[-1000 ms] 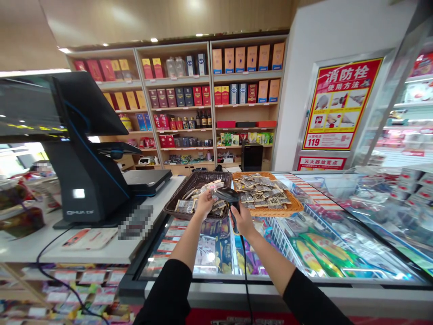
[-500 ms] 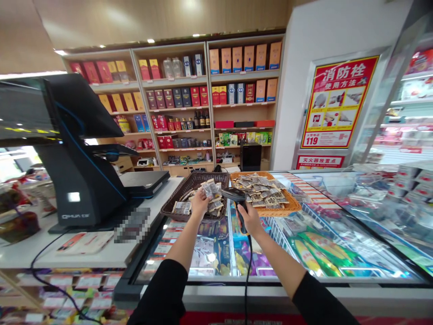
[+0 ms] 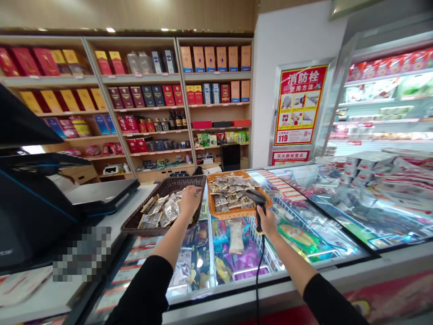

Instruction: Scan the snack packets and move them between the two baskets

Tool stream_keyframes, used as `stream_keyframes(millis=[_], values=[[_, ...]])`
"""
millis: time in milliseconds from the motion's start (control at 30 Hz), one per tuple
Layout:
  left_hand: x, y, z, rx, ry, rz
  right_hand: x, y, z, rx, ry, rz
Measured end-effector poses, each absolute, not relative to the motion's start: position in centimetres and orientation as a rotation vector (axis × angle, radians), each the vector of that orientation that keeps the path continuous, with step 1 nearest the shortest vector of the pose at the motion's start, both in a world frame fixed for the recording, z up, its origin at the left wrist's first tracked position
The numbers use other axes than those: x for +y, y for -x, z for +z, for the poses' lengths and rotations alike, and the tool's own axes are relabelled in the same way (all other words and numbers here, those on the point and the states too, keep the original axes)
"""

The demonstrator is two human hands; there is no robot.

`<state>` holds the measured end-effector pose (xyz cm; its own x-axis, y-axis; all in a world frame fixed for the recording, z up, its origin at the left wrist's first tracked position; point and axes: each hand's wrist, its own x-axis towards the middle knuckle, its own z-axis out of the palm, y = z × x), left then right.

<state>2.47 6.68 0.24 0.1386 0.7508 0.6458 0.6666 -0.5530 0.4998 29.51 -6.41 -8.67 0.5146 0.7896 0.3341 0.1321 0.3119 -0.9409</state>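
My left hand point(image 3: 190, 201) is at the right inner side of a dark brown woven basket point(image 3: 130, 221), fingers curled near its rim. Whatever those fingers hold, if anything, is hidden. Small clear-and-tan packets point(image 3: 162, 210) fill much of that basket. In my right hand point(image 3: 269, 220) is a black handheld barcode scanner point(image 3: 257, 198), its head over the right part of an orange woven basket point(image 3: 219, 215). More small packets point(image 3: 233, 187) with dark printed characters are heaped in this second basket. The scanner's black cable point(image 3: 259, 275) hangs down from its handle.
Both baskets rest on a glass-topped freezer point(image 3: 216, 293) with bagged goods inside. At the left, a dark register point(image 3: 20, 216) and a flat scale point(image 3: 104, 194) occupy the counter. Shelves of boxes point(image 3: 145, 97) stand behind; stacked packs point(image 3: 361, 167) lie at the right.
The view has turned right. My left hand has moved from the packets toward the brown basket's right rim; the packet it held no longer shows. The scanner has shifted right, over the orange basket.
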Motion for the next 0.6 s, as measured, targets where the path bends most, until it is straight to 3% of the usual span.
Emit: stream_keyframes(millis=[100,233,400,600], values=[[6.1,-8.4,-0.7,1.187,-2.304,1.049,-6.4,-30.1,-9.6,-0.808,1.154,0.532],[5.3,-16.2,-2.5,1.213,-2.194,0.765,-6.4,-30.0,-9.9,-0.771,1.134,0.528],[5.1,-22.0,-3.8,1.394,-2.021,0.806,-6.3,-29.9,-9.4,-0.78,1.158,0.482],[5.8,-22.6,-4.3,1.468,-1.925,0.806,-6.8,-29.8,-8.8,-0.797,1.186,0.465]])
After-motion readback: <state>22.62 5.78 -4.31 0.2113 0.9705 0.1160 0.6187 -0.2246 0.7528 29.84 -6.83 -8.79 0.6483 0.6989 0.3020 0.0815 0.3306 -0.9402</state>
